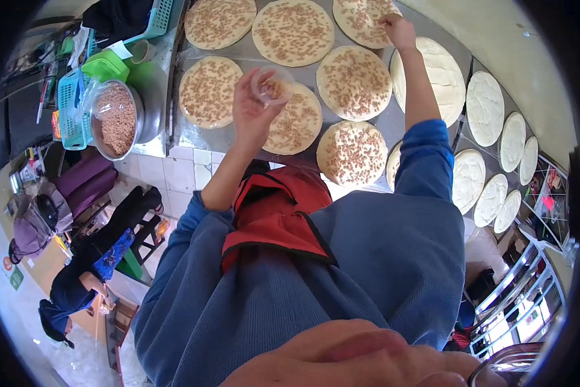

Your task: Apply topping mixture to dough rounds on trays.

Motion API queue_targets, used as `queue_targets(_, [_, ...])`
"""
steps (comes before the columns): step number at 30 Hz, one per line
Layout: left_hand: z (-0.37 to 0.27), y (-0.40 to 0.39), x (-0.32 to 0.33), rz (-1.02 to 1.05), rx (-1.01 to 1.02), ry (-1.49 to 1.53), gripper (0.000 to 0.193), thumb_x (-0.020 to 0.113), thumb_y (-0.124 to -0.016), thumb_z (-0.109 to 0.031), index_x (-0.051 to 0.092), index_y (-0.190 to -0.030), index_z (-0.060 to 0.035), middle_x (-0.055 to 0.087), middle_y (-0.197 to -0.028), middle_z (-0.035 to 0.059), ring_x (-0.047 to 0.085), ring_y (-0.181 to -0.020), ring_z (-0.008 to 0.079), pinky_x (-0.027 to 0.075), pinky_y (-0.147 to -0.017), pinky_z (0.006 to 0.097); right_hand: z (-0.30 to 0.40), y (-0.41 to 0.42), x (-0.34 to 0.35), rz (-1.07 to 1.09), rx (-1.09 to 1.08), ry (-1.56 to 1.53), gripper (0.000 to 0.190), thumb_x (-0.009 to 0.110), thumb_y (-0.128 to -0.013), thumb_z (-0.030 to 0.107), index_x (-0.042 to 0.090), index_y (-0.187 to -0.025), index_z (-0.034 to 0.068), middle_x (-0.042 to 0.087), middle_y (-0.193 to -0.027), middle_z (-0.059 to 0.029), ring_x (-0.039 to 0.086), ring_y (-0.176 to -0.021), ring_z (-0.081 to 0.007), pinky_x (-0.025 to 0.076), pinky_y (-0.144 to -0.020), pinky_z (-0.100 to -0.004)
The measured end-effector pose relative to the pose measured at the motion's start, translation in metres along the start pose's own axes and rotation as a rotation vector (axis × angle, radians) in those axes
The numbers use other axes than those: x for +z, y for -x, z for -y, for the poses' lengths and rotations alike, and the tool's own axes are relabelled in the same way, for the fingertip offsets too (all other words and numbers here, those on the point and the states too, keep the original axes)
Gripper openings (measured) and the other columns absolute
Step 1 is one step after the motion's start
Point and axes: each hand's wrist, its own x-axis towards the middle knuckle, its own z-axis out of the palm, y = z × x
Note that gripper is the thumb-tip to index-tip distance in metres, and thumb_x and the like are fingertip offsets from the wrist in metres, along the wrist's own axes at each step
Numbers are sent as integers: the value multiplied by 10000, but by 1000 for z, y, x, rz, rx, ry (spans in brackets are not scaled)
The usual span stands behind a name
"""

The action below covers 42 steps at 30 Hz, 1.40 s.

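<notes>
My left hand holds a clear plastic cup with some brown crumbly topping inside, above a round of dough strewn with the same topping. My right hand reaches over the round of dough at the top, fingertips pinched together close to its right edge; whether crumbs are between them cannot be told. Several more topped rounds lie about, among them one at top centre, one at left and one nearest my body. A larger scored round without topping lies partly behind my right forearm.
At left, a metal bowl of brown crumbs stands beside a turquoise plastic basket and a green plastic container. Several plain dough rounds lie on the right. A person in dark clothes is at the lower left, by a bench.
</notes>
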Motion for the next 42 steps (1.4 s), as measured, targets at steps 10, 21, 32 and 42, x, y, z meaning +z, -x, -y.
queue_targets(10, [18, -69, 54, 135, 60, -384, 569, 665, -667, -19, 380, -1159, -49, 526, -1072, 128, 502, -1021, 217, 446, -798, 311, 74, 35, -12, 42, 561, -1538, 373, 417, -898, 308, 576, -976, -21, 622, -885, -84, 578, -847, -199, 456, -725, -292])
queue_targets(21, [43, -119, 101, 483, 484, -1028, 446, 666, -605, -45, 551, -1035, -66, 490, -978, 119, 495, -923, 296, 439, -797, 356, 135, 79, -11, 208, 619, -2627, 277, 404, -896, 242, 547, -938, 8, 601, -878, -118, 585, -843, -220, 480, -740, -355])
queue_targets(32, [38, -108, 107, 533, 583, -1214, 409, 634, -643, -61, 544, -1039, -112, 511, -941, 97, 497, -871, 317, 437, -755, 386, 149, 91, -23, 113, 601, -2471, 186, 439, -872, 153, 528, -921, -2, 590, -855, -113, 585, -808, -200, 505, -720, -336])
queue_targets(42, [2, -71, 41, 39, 3, -303, 369, 618, -759, -24, 470, -1096, -13, 522, -1062, 65, 492, -889, 104, 430, -786, 224, 73, 13, -25, 469, 704, -1493, 198, 461, -872, 164, 570, -865, -1, 571, -783, -34, 509, -686, -114, 460, -649, -241])
